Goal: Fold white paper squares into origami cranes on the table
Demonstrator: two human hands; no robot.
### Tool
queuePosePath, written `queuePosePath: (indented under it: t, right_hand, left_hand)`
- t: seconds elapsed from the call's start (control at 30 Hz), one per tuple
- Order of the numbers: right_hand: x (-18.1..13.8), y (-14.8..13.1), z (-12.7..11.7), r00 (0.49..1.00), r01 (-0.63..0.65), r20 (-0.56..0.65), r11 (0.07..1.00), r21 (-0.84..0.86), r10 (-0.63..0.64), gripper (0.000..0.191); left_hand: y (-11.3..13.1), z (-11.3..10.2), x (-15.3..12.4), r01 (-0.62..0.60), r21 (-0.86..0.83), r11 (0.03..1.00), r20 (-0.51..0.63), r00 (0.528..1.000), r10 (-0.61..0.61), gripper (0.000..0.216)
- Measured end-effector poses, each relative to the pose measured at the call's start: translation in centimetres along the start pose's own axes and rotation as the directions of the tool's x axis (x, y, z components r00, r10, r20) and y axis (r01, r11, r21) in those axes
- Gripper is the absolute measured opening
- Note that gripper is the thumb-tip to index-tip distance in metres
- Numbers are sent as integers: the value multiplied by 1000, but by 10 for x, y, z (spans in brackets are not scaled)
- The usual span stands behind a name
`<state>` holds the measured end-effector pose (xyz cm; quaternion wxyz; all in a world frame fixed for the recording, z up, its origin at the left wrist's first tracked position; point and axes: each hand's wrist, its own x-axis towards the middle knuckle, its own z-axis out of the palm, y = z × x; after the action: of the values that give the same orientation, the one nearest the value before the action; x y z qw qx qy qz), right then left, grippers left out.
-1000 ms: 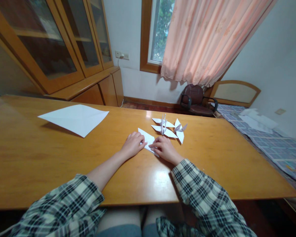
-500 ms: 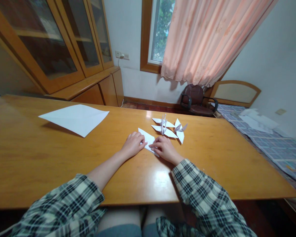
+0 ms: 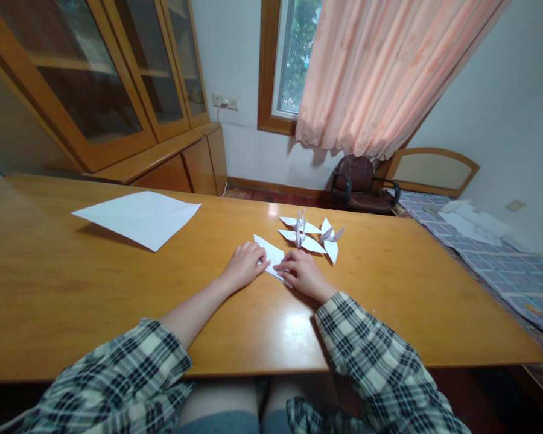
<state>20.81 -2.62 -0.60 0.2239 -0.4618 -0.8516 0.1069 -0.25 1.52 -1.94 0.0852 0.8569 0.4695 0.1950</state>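
Note:
A small folded piece of white paper lies on the wooden table between my hands. My left hand has its fingers curled together on the paper's left side, thumb against it. On the right side, my right hand presses its bent fingertips on the same paper. Part of the paper is hidden under the fingers. Just beyond it stand white paper cranes: two side by side and a third to their right, wings spread.
A larger creased sheet of white paper lies at the left of the table, one edge slightly raised. Past the far edge are a glass-fronted cabinet, a brown armchair and, at right, a bed with a checked cover.

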Motion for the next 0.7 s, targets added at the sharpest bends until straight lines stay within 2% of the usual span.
queuePosePath:
  t: [0.7]
  right_hand:
    - [0, -1, -1, 1000, -6, 3, 1000, 3, 6, 17]
  left_hand:
    - [1, -2, 0, 3, -9, 1000, 0, 1000, -3, 21]
